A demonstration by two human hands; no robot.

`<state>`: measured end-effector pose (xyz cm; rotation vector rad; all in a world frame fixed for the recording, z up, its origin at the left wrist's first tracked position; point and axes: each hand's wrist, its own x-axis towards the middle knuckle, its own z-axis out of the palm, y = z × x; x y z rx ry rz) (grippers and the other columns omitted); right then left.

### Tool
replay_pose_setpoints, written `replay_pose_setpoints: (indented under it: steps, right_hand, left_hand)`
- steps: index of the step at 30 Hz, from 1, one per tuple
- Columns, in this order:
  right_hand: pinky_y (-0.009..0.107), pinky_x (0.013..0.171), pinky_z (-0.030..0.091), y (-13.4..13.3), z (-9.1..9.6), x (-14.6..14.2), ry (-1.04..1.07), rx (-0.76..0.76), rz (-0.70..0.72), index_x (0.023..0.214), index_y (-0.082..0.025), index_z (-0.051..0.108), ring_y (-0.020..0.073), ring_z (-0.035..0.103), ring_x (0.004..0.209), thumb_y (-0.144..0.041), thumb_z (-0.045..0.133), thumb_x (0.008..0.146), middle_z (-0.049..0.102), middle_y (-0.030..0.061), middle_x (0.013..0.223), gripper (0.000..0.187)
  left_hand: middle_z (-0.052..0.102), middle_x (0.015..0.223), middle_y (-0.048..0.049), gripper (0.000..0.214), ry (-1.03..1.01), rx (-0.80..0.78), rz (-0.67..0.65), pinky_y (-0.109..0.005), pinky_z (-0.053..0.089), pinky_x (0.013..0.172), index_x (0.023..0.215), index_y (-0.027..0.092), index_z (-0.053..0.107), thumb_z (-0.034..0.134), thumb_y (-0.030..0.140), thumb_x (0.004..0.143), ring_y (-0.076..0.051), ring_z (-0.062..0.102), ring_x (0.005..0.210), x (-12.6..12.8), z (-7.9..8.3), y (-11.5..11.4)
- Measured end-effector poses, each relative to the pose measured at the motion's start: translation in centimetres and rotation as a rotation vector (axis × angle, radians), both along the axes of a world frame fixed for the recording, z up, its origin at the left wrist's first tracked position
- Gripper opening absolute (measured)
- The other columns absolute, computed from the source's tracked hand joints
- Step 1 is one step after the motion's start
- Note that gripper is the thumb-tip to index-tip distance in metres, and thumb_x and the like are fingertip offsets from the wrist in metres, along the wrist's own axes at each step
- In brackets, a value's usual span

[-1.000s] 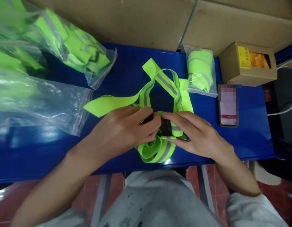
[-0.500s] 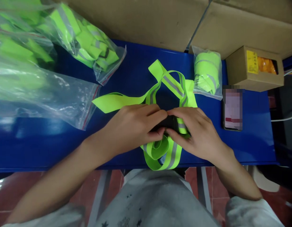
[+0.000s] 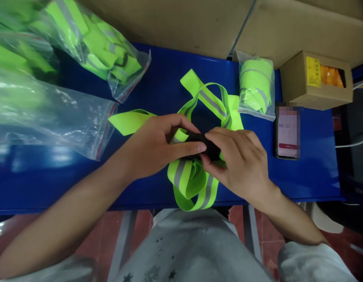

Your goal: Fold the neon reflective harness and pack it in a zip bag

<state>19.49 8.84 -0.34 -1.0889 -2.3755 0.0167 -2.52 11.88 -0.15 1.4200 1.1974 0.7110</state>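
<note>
A neon-green reflective strap vest point(image 3: 199, 98) with grey stripes lies tangled on the blue table point(image 3: 52, 176). Both hands meet at its black buckle point(image 3: 209, 145) near the table's front edge. My left hand point(image 3: 158, 147) pinches the buckle's left side between thumb and fingers. My right hand point(image 3: 237, 162) is closed on the buckle's right side. Loops of the strap hang below the hands over the table edge. Most of the buckle is hidden by the fingers.
Clear zip bags point(image 3: 52, 113) full of green straps fill the left. A small bag with one folded vest point(image 3: 256, 88) lies at the back right. A phone point(image 3: 287, 131) and a cardboard box point(image 3: 315, 80) sit to the right. Big cartons point(image 3: 184, 23) line the back.
The hands have pressed closer together on the buckle. The strap loops below them have bunched and shifted slightly left. The long strap tail on the left has pulled in a little.
</note>
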Motion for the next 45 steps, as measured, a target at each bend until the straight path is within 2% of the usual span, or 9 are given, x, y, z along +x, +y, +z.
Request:
replay_pose_setpoints:
  steps: [5, 9, 15, 20, 24, 28, 33, 40, 45]
  right_hand:
    - [0.037, 0.086, 0.058, -0.1, 0.2, 0.5, 0.049, -0.025, 0.008, 0.116, -0.020, 0.066, 0.0232, 0.078, 0.096, -0.021, 0.068, 0.096, 0.081, 0.0070, 0.107, 0.020]
    - [0.038, 0.082, 0.059, 0.5, -0.4, 1.5, 0.035, -0.088, -0.043, 0.113, -0.023, 0.065, 0.0236, 0.076, 0.089, -0.023, 0.069, 0.097, 0.080, 0.0054, 0.101, 0.017]
    - [0.038, 0.089, 0.059, 1.0, -0.3, 2.3, 0.068, -0.216, 0.008, 0.116, -0.022, 0.062, 0.0239, 0.076, 0.097, -0.023, 0.071, 0.096, 0.078, 0.0063, 0.107, 0.022]
    - [0.038, 0.090, 0.059, 1.2, 0.4, 3.6, 0.222, -0.280, -0.040, 0.122, -0.025, 0.062, 0.0236, 0.074, 0.102, -0.025, 0.077, 0.093, 0.076, 0.0042, 0.111, 0.032]
    - [0.040, 0.093, 0.060, 1.5, 0.5, 4.5, 0.478, -0.362, -0.091, 0.132, -0.029, 0.064, 0.0227, 0.074, 0.102, -0.024, 0.083, 0.090, 0.075, 0.0028, 0.116, 0.046]
    - [0.044, 0.106, 0.057, 2.0, 0.8, 4.8, 0.549, -0.411, 0.083, 0.115, -0.031, 0.074, 0.0238, 0.075, 0.113, -0.022, 0.082, 0.092, 0.080, 0.0003, 0.112, 0.026]
    - [0.048, 0.106, 0.059, 2.5, 1.9, 6.1, 0.626, -0.513, 0.222, 0.117, -0.032, 0.074, 0.0250, 0.075, 0.115, -0.025, 0.075, 0.097, 0.080, 0.0006, 0.112, 0.021]
    - [0.049, 0.097, 0.064, 4.7, 6.3, 5.2, 0.726, -0.408, 0.268, 0.121, -0.035, 0.065, 0.0257, 0.075, 0.110, -0.043, 0.060, 0.105, 0.074, 0.0016, 0.114, 0.019]
    - [0.044, 0.107, 0.059, 6.0, 7.2, 1.8, 0.594, -0.359, 0.240, 0.123, -0.028, 0.062, 0.0223, 0.070, 0.120, -0.050, 0.053, 0.108, 0.072, 0.0053, 0.126, 0.029]
  left_hand:
    - [0.050, 0.053, 0.0067, 0.026, 0.003, -0.009, 0.013, -0.022, 0.020, 0.038, 0.088, 0.023, 0.078, 0.089, 0.043, 0.077, -0.008, 0.037, 0.045, 0.1, 0.2, 0.1]
    - [0.069, 0.067, 0.0019, 0.026, -0.084, -0.038, 0.171, -0.020, 0.041, 0.045, 0.086, 0.019, 0.075, 0.089, 0.039, 0.077, -0.010, 0.057, 0.052, -0.7, 0.4, 0.5]
    - [0.063, 0.061, 0.0052, 0.021, 0.040, 0.269, 0.112, -0.017, 0.029, 0.041, 0.089, 0.020, 0.078, 0.087, 0.037, 0.083, -0.006, 0.046, 0.047, -1.8, 1.1, 0.8]
    - [0.071, 0.075, 0.0032, 0.018, 0.076, 0.453, 0.033, -0.020, 0.038, 0.048, 0.101, 0.022, 0.079, 0.082, 0.037, 0.091, -0.008, 0.055, 0.055, -2.3, 1.6, 0.5]
    - [0.077, 0.108, -0.0026, 0.015, 0.110, 0.653, 0.016, -0.027, 0.056, 0.080, 0.108, 0.023, 0.077, 0.080, 0.028, 0.095, -0.016, 0.073, 0.096, -2.6, 1.9, 0.2]
    - [0.068, 0.131, -0.0060, 0.014, 0.138, 0.777, -0.002, -0.038, 0.051, 0.114, 0.109, 0.026, 0.078, 0.080, 0.027, 0.095, -0.021, 0.063, 0.131, -2.5, 1.9, -0.2]
    - [0.069, 0.120, -0.0021, 0.013, -0.018, 0.729, -0.003, -0.036, 0.053, 0.104, 0.105, 0.031, 0.081, 0.083, 0.036, 0.093, -0.019, 0.065, 0.119, -3.4, 3.8, 0.0]
    - [0.071, 0.092, -0.0007, 0.007, -0.481, 0.406, 0.163, -0.027, 0.050, 0.070, 0.092, 0.023, 0.076, 0.080, 0.028, 0.092, -0.014, 0.063, 0.079, -0.3, 10.6, 1.6]
    - [0.067, 0.088, 0.0017, 0.011, -0.502, 0.316, 0.149, -0.026, 0.053, 0.075, 0.094, 0.023, 0.070, 0.067, 0.031, 0.100, -0.014, 0.065, 0.081, 4.1, 9.3, 2.5]
